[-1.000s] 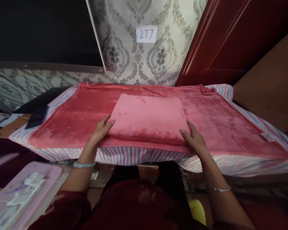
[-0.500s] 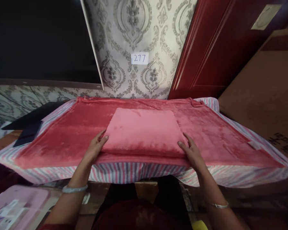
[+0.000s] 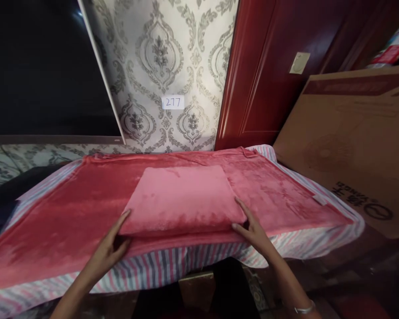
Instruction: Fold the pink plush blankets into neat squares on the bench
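Fingers (image 3: 123,217) of the left hand (image 3: 108,250), extended and uncurled, lie against the near-left corner of the folded pink cloth (image 3: 182,195). Those of the right hand (image 3: 252,230), likewise spread, rest at its near-right corner. Neither hand closes on the fabric. The cloth lies flat between the two hands, in the middle of a red blanket (image 3: 63,212) spread over a striped sheet (image 3: 173,266) that hangs off the near edge. To the right stands a cardboard box (image 3: 346,146). Behind, a paper label (image 3: 172,102) reading "277" is fixed to patterned wallpaper (image 3: 159,48).
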Demonstrator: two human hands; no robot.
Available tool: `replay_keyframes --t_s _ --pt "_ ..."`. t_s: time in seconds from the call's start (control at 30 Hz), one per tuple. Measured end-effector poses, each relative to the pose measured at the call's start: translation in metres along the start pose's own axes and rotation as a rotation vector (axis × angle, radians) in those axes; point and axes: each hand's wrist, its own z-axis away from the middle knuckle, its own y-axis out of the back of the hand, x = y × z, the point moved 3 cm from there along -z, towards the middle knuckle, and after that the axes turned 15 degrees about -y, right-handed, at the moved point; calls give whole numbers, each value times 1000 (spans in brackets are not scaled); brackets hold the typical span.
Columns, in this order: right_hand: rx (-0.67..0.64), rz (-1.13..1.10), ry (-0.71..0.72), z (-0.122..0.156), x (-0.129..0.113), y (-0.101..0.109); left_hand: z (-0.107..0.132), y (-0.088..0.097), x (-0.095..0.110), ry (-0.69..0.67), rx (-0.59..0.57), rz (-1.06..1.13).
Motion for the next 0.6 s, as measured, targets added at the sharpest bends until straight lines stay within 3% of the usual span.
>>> replay_keyframes --t_s 0.2,0.37,0.6 --pt "68 107 90 8 13 -9 -3 -10 -6 -138 86 -231" --pt "190 206 174 5 15 -15 -11 -11 -4 -87 60 -331" --pt "185 218 194 1 15 -10 -16 -2 3 -67 4 -355"
